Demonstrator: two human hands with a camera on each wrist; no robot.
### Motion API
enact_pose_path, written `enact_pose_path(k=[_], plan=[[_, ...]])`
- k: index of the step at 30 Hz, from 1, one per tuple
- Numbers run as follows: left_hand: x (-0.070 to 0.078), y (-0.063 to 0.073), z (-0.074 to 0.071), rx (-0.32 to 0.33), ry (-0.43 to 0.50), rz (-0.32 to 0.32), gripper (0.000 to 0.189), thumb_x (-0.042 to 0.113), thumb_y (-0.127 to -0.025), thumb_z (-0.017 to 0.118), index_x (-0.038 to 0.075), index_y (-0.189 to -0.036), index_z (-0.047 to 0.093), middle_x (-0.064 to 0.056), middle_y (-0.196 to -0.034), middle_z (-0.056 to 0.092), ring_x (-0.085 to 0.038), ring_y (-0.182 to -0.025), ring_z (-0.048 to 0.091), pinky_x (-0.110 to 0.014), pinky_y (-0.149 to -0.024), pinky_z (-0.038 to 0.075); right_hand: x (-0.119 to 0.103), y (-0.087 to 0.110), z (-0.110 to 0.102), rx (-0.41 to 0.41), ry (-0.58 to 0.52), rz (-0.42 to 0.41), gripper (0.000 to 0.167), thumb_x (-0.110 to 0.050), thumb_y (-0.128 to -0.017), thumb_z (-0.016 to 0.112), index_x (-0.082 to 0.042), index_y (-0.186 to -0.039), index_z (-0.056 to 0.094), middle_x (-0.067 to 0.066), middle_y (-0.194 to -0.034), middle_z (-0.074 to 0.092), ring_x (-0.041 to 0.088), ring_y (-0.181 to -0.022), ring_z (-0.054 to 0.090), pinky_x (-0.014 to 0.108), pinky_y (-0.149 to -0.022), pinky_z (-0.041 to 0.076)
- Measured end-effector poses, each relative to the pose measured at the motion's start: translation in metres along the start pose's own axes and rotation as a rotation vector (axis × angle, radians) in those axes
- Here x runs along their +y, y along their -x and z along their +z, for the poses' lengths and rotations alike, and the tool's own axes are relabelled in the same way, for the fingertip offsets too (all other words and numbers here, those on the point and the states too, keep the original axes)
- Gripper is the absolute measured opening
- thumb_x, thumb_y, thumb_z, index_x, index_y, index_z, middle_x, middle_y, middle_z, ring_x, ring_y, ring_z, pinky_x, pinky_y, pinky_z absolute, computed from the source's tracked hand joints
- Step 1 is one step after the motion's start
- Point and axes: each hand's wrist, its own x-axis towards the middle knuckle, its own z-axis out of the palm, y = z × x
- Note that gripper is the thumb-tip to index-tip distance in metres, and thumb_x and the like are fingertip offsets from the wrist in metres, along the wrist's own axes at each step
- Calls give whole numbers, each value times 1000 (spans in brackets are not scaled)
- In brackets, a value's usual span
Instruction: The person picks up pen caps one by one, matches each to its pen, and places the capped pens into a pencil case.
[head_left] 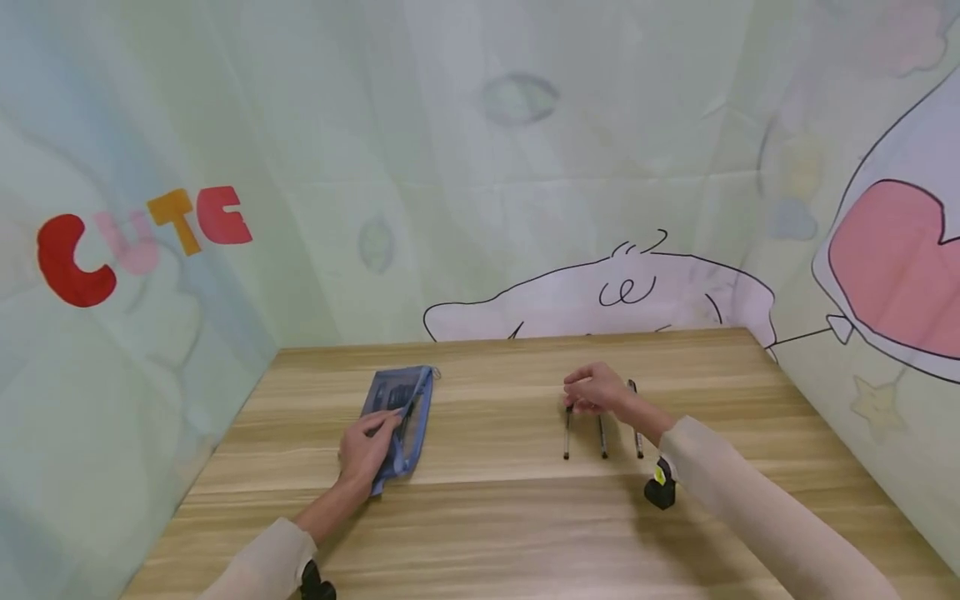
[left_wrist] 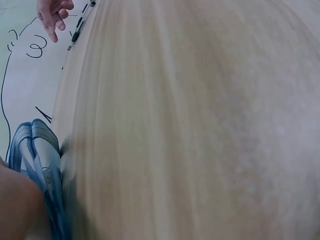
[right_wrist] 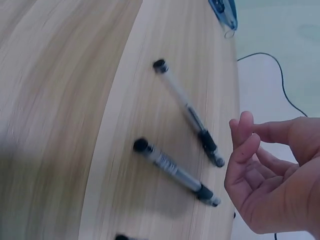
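A blue mesh zip pouch lies on the left side of the table, with dark items showing through it. My left hand pinches the pouch's opening edge between thumb and fingers; in the left wrist view the blue zipped edge stands beside this hand. Three clear pens with black grips lie apart in a row on the right: a left pen, a middle pen and a right pen. Over the upper end of the left pen hovers my right hand, fingers loosely bent, nothing between them.
The wood-grain table runs back to a printed cloth backdrop. Cloth walls also stand along its left and right sides. A black device is strapped at my right wrist.
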Motion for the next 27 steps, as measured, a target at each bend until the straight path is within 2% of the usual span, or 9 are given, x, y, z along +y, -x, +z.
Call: enact_pose_path(k=[5, 7, 10, 12, 14, 17, 19, 23, 27], plan=[[-3, 1, -2, -4, -16, 0, 31, 30, -94, 69, 13, -119, 77, -12, -136, 68, -32, -136, 56, -49, -122, 35, 5, 2, -1, 56, 119, -31, 36, -5, -99, 62, 17, -127, 60, 19, -84, 77, 3, -51, 61, 15, -47, 51], [-3, 2, -2, -3, -22, 5, 31, 30, -95, 69, 13, -119, 77, -12, -136, 68, -32, -136, 56, -49, -122, 35, 8, 0, 0, 75, 200, -56, 30, -4, -95, 66, 17, -117, 65, 16, -76, 76, 3, -48, 60, 15, -45, 47], [-1, 3, -2, -2, -35, 13, 30, 30, -95, 69, 13, -119, 77, -12, -136, 68, -32, -136, 56, -50, -122, 35, 11, -3, 3, 95, 332, -84, 15, -5, -91, 72, 8, -85, 70, 6, -58, 69, 5, -44, 58, 14, -42, 37], [1, 3, -1, -6, -45, 19, 30, 30, -94, 69, 13, -118, 77, -13, -136, 68, -33, -135, 56, -51, -121, 35, 13, -4, 5, 103, 401, -89, 26, -7, -89, 75, -1, -67, 64, -1, -51, 63, 6, -44, 59, 14, -42, 35], [2, 3, -1, -7, -51, 21, 29, 30, -94, 70, 13, -117, 77, -12, -136, 68, -33, -135, 56, -50, -121, 36, 13, -5, 8, 106, 450, -76, 33, -9, -88, 77, -6, -60, 60, -3, -49, 59, 8, -44, 59, 15, -41, 35], [3, 3, 0, -7, -53, 27, 28, 29, -94, 70, 13, -117, 78, -12, -135, 69, -32, -135, 57, -49, -120, 37, 12, -6, 11, 106, 465, -49, 22, -10, -87, 79, -3, -68, 68, -1, -54, 63, 8, -46, 62, 15, -43, 45], [4, 3, 0, -6, -51, 28, 27, 28, -94, 70, 13, -116, 78, -11, -135, 69, -32, -135, 57, -49, -120, 37, 12, -8, 14, 102, 453, -36, 14, -10, -87, 80, 3, -85, 73, 2, -59, 67, 7, -47, 61, 16, -45, 50], [4, 3, 0, -6, -53, 30, 26, 28, -94, 70, 15, -115, 78, -10, -133, 70, -31, -135, 57, -49, -119, 37, 14, -12, 18, 96, 393, -28, 43, -10, -87, 80, 12, -121, 65, 4, -62, 69, 6, -47, 61, 18, -45, 51], [3, 2, -1, 1, -56, 24, 27, 29, -94, 70, 16, -115, 78, -9, -133, 70, -30, -136, 57, -49, -119, 37, 14, -17, 21, 77, 303, 2, 55, -11, -90, 77, 12, -136, 56, 2, -63, 68, 5, -47, 58, 15, -43, 44]])
